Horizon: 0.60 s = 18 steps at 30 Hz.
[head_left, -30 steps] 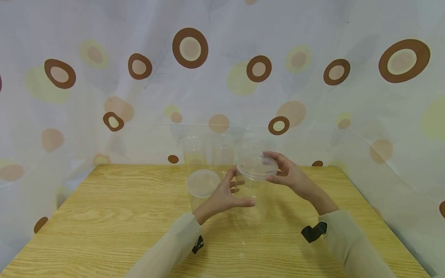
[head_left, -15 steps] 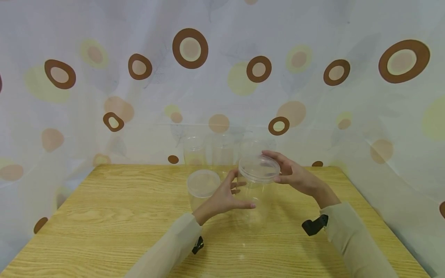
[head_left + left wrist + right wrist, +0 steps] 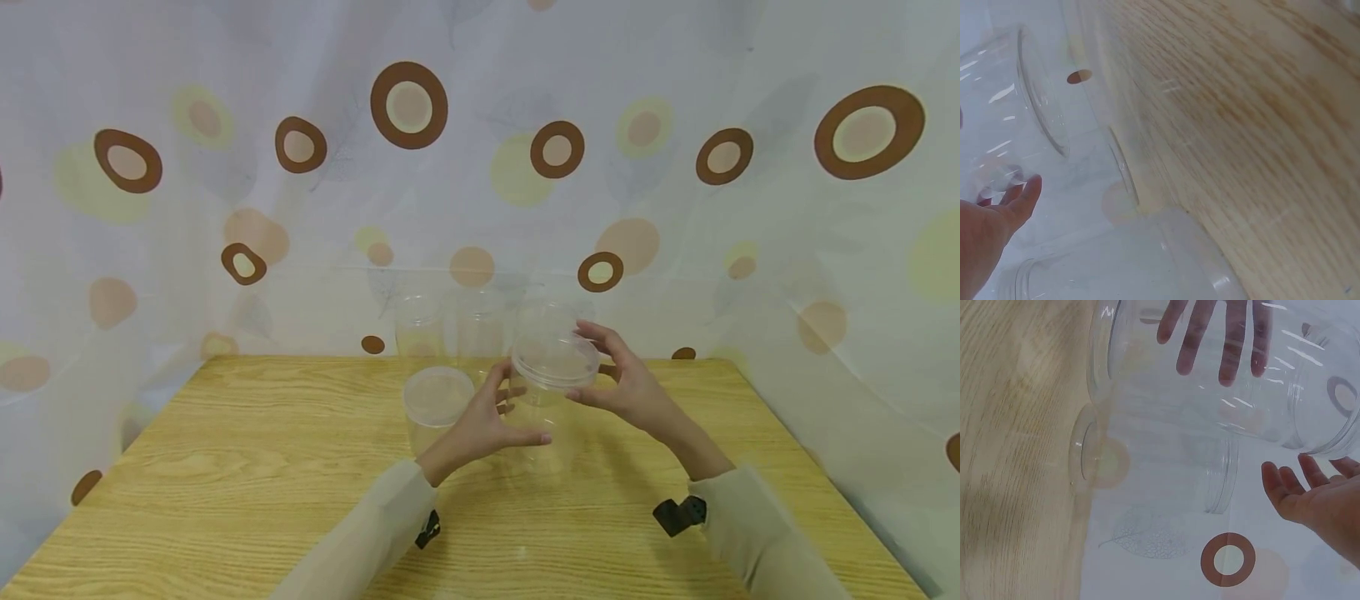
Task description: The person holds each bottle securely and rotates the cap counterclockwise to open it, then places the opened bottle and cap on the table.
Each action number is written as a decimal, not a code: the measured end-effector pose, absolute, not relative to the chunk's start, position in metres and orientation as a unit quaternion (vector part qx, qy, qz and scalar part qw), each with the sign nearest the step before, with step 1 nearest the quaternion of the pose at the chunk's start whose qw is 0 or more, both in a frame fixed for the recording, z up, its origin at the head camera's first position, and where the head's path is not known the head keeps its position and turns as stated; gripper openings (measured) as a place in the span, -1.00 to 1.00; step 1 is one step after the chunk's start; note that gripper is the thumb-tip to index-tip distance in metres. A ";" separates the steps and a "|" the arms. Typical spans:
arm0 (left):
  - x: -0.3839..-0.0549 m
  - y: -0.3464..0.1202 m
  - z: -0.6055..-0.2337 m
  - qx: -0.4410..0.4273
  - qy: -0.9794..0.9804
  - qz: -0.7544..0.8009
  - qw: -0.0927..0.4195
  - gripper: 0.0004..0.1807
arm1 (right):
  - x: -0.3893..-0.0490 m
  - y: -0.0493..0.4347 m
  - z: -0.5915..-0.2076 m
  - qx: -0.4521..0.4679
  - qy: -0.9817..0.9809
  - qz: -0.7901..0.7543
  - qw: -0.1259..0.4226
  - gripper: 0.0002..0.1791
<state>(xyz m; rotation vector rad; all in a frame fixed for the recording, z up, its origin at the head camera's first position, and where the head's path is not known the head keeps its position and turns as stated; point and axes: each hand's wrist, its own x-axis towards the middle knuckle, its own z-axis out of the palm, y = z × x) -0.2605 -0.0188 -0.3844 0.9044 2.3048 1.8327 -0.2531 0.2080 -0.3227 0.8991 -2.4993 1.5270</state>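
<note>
My left hand (image 3: 483, 421) holds a clear, wide-mouthed plastic jar (image 3: 543, 433) around its body, thumb in front. Through the jar wall (image 3: 1210, 406) in the right wrist view, several left fingers (image 3: 1233, 353) press on its far side. My right hand (image 3: 633, 387) curves its thumb and fingers round the right edge of the jar's clear lid (image 3: 555, 360). The lid sits on top, and the jar looks roughly upright. Whether its base touches the table cannot be told. Left of it stands a second jar with a frosted-looking lid (image 3: 438, 396), close by my left wrist.
Behind the hands stand several more clear jars, among them one at the back left (image 3: 420, 329) and one beside it (image 3: 480, 329). The wood-grain table (image 3: 225, 467) ends at a pale patterned curtain (image 3: 465, 200). Black wrist cameras (image 3: 678, 517) hang under the sleeves.
My right hand first shifts slightly right with the lid, then moves back left; its thumb now sits lower and its fingers spread wider. The held jar moves slightly; my left hand keeps its hold.
</note>
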 end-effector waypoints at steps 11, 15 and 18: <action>-0.257 -0.020 -0.382 0.295 0.743 0.600 0.040 0.04 | -0.252 0.205 -0.323 0.268 -0.830 0.487 0.043 -0.24; -0.257 -0.021 -0.382 0.299 0.739 0.602 0.042 0.03 | -0.258 0.209 -0.323 0.296 -0.812 0.503 0.007 -0.27; -0.258 -0.022 -0.382 0.304 0.738 0.601 0.047 0.03 | -0.263 0.213 -0.322 0.326 -0.783 0.528 -0.041 -0.27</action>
